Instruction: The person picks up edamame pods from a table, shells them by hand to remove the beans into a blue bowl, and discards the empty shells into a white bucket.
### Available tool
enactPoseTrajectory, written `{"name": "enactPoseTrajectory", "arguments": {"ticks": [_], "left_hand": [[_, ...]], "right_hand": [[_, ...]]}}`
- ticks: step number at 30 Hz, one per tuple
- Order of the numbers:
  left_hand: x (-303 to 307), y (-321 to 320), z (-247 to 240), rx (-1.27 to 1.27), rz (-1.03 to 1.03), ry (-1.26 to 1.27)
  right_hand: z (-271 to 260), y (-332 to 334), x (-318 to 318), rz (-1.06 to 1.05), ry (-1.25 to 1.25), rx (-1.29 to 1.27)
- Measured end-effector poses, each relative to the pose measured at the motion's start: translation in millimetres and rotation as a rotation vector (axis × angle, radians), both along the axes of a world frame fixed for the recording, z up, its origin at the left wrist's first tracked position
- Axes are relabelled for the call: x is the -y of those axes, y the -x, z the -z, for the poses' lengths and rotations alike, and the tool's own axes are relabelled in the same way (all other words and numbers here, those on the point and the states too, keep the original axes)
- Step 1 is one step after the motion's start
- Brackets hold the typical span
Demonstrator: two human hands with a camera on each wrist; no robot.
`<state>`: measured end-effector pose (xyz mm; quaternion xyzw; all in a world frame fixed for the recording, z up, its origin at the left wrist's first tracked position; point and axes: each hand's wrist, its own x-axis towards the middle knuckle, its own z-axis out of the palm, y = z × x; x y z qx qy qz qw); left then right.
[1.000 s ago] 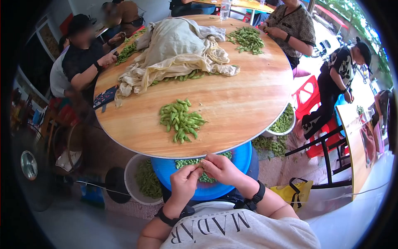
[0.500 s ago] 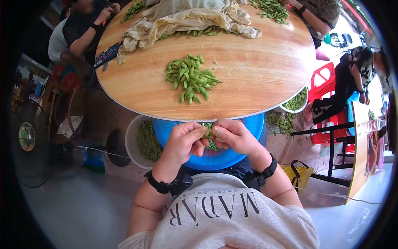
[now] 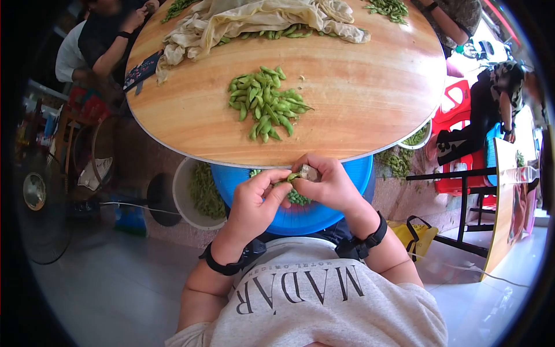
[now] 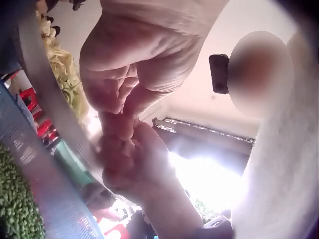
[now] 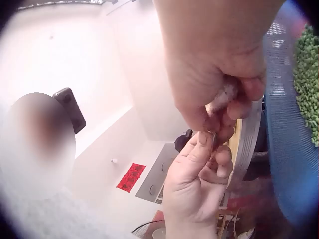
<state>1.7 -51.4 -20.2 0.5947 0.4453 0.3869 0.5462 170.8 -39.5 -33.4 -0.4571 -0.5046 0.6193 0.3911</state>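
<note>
With twelve o'clock pointing away from the person, a slim green bean pod (image 3: 293, 176) was held between two bare hands, above a round blue plastic basin (image 3: 300, 224) with bright-green loose beans (image 3: 299, 199) in it. The left hand (image 3: 255, 198) pinched the pod between thumb and finger from about eight o'clock; the right hand (image 3: 331, 187) had its own grip on it from about three, fingers curled in — neither hand seemed nearer. What showed of the pod's long axis ran roughly from eight to two o'clock, bridging one grip and the other, though fingertips hid much of it. A loose heap of green pods (image 3: 267, 104) lay well apart, between eleven and twelve o'clock, on the round wood-grain worktop (image 3: 364, 115)
</note>
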Motion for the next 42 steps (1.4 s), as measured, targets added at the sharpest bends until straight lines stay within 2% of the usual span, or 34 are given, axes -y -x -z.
{"name": "enactPoseTrajectory", "arguments": {"ticks": [3, 6, 9, 12, 15, 17, 22, 25, 28, 29, 32, 33, 35, 36, 37, 39, 42], "left_hand": [[-1, 8, -1, -0.213, 0.038, -0.244], [2, 9, -8, -0.260, 0.020, -0.182], [3, 9, -5, -0.063, -0.025, 0.133], [-2, 11, 0, 0.105, -0.018, 0.386], [4, 10, 10, 0.222, -0.057, 0.457], [7, 8, 15, 0.257, -0.074, 0.501], [12, 12, 8, 0.021, 0.088, 0.350], [18, 16, 12, 0.081, 0.118, 0.424], [23, 17, 19, 0.130, 0.003, 0.437], [23, 18, 21, 0.070, -0.020, 0.387], [23, 21, 19, -0.058, -0.071, 0.275], [22, 19, 13, -0.045, -0.046, 0.271], [22, 13, 17, 0.039, -0.087, 0.219], [22, 10, 10, 0.090, -0.125, 0.242], [24, 5, 7, 0.284, -0.177, 0.311], [25, 2, 11, 0.477, -0.211, 0.385], [25, 0, 22, 0.502, -0.229, 0.393]], "right_hand": [[-5, 5, 3, 0.012, -0.060, 0.079], [-6, 5, 4, 0.042, -0.161, 0.182], [2, 8, 5, 0.146, -0.536, 0.321], [-3, 9, 12, 0.128, -0.669, 0.404], [-5, 5, 12, -0.019, -0.633, 0.407], [-7, 6, 14, -0.028, -0.602, 0.430], [-3, 8, 24, -0.038, -0.633, 0.540], [10, 11, 31, -0.027, -0.590, 0.564], [16, 6, 33, 0.014, -0.524, 0.531], [20, 3, 33, 0.021, -0.502, 0.539], [17, -1, 28, 0.057, -0.632, 0.379], [15, 1, 30, 0.055, -0.655, 0.308], [11, 1, 31, -0.068, -0.539, 0.345], [6, 5, 37, -0.015, -0.259, 0.266], [8, 9, 38, 0.045, -0.128, 0.147], [7, 13, 39, 0.124, -0.186, 0.145], [11, 19, 39, 0.178, -0.409, 0.225]]}}
